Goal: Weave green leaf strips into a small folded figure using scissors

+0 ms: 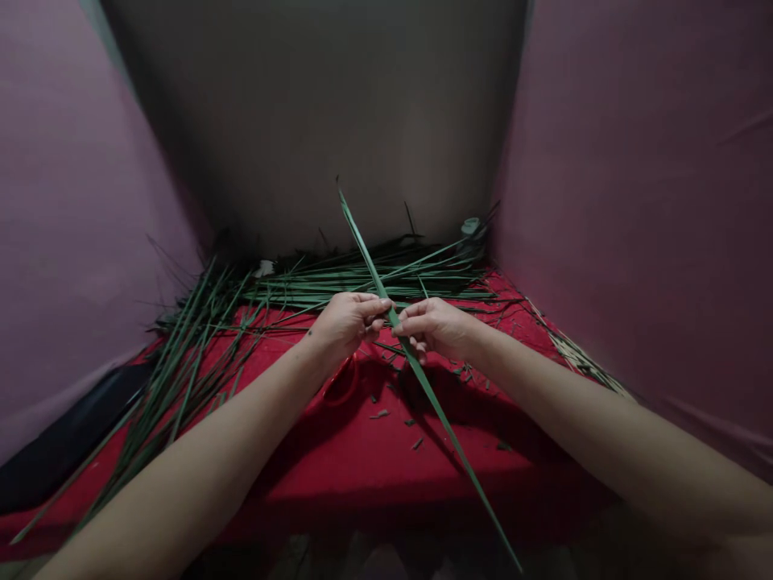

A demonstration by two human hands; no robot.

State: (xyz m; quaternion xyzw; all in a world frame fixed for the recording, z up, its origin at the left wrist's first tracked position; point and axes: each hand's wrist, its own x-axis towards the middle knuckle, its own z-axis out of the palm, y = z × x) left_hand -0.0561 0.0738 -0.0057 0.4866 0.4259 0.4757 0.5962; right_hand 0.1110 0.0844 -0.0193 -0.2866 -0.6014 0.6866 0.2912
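Observation:
A long green leaf strip point(436, 400) runs slantwise from the upper middle down to the lower right, raised above the red cloth point(362, 475). My left hand point(356, 316) pinches it near its middle between thumb and fingers. Just to the right and slightly lower, my right hand point(431, 324) grips the same strip, its fingertips close to those of my left hand. Below my left hand lies a red-handled tool point(342, 385), partly hidden by the forearm. Small cut leaf pieces point(416, 443) are scattered on the cloth under the strip.
Long green leaves point(290, 288) are heaped along the back, with another bundle point(175, 362) down the left side. A dark object point(78, 431) lies at the left edge. Pale thin sticks point(583, 358) lie at the right. Pink cloth walls point(640, 185) stand on both sides.

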